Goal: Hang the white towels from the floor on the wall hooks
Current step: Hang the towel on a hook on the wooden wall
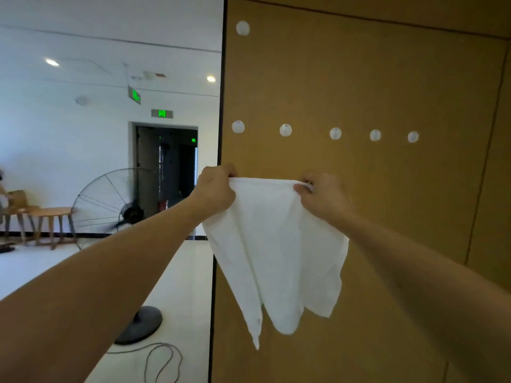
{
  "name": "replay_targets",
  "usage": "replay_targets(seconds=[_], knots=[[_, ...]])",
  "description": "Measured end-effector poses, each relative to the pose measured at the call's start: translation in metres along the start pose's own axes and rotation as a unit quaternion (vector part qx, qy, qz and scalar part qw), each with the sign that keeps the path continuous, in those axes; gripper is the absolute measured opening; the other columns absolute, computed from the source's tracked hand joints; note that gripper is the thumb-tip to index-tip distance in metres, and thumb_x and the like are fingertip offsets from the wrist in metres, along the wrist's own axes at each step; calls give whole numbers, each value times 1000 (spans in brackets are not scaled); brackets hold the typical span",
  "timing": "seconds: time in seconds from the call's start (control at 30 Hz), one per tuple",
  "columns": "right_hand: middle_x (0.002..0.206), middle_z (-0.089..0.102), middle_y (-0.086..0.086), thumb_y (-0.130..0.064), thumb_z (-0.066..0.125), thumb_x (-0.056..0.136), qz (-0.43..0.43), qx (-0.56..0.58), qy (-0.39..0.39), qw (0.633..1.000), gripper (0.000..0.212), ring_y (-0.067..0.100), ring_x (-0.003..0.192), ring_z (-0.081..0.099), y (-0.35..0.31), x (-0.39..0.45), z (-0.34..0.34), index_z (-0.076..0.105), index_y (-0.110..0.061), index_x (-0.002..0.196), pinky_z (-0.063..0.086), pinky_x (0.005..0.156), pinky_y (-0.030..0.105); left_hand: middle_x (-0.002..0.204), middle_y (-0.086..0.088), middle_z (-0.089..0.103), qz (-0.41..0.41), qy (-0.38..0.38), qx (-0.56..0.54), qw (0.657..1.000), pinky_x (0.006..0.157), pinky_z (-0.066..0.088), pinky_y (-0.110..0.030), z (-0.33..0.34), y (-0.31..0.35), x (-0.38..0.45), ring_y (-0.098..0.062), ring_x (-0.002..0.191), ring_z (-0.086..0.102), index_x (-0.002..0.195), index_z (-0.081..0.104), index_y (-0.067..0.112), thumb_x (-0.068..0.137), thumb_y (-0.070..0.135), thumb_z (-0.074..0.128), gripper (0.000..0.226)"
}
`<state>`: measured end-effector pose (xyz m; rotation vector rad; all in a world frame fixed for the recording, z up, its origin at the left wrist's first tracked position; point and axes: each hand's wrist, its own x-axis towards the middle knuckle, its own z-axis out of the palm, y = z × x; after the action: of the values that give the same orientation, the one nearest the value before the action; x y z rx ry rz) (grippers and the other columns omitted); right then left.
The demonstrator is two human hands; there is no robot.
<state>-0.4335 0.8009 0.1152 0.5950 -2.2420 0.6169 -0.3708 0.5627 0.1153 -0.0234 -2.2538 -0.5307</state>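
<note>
A white towel (273, 244) hangs spread in front of the brown wall panel (387, 78). My left hand (217, 192) grips its top left corner and my right hand (323, 194) pinches its top right corner, so the upper edge is stretched between them. A row of several round white hooks runs across the panel above my hands, the nearest ones being a hook (238, 126) above my left hand and a hook (285, 130) above the towel's middle. One more hook (242, 28) sits higher up. All the hooks are bare. No other towels are in view.
The panel's dark left edge (219, 134) borders an open room. A standing fan (116, 205) with a round base and a looped cable (163, 363) stands on the white floor to the left. Small wooden tables (49, 219) and a dark doorway (166, 172) lie beyond.
</note>
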Motion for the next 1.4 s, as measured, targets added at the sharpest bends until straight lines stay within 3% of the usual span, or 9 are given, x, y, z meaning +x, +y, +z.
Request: replay_targets(seconds=[0.17,0.4,0.57,0.7,0.87,1.07,1.17,1.23,1.4], knots=[[82,63,-7,-37,57,92,-82,4,42,996,18,17,78,58,15,71,46,66,-21,96,50,70,33,86,1,56,-19,37,-66,997,58,37,-22,20,-34,63,-13,76,51,94,59,16,78,4,45,24],[63,51,-8,-15,58,87,-256,-27,100,961,5,20,57,53,45,184,115,56,-20,87,33,53,26,88,1,60,48,76,-52,995,61,40,-20,56,-81,160,-10,77,55,93,48,31,83,21,56,17],[81,72,2,-19,54,91,-343,-69,108,931,22,25,71,65,53,276,148,72,-23,103,48,58,34,82,12,59,98,157,-31,982,68,37,-15,69,-100,235,-9,77,54,82,56,38,80,10,55,29],[84,70,5,-27,45,95,-347,-115,142,920,31,29,76,64,45,337,165,68,-29,116,33,59,31,84,5,50,99,189,92,973,75,35,-25,75,-114,289,-15,83,51,87,75,37,85,9,54,34],[100,71,4,-27,38,96,-309,-90,119,939,38,29,88,64,30,392,190,63,-34,125,47,72,35,91,0,45,69,189,164,966,87,45,-36,81,-129,333,-26,91,53,113,70,34,92,13,44,40],[129,63,-8,-25,41,93,-233,30,65,970,41,20,110,61,25,423,227,61,-33,128,47,86,30,94,0,48,32,155,189,969,90,45,-37,105,-142,366,-29,100,56,124,64,33,91,13,40,46],[120,67,-11,-26,42,90,-190,102,65,974,41,18,98,64,24,420,242,63,-34,125,50,79,31,104,0,59,25,177,164,970,86,44,-33,125,-153,373,-26,101,58,117,66,30,88,15,45,39],[94,68,-12,-26,42,87,-175,140,52,973,36,14,77,60,20,415,247,68,-35,110,45,67,29,108,0,64,14,190,145,971,78,41,-29,136,-157,375,-23,96,58,113,66,27,85,18,48,34],[84,71,1,-27,46,86,-135,247,-2,960,31,15,65,59,12,407,258,71,-26,103,39,57,27,75,11,54,-46,158,69,984,57,31,-26,150,-151,375,-17,74,49,86,58,32,84,28,45,14]])
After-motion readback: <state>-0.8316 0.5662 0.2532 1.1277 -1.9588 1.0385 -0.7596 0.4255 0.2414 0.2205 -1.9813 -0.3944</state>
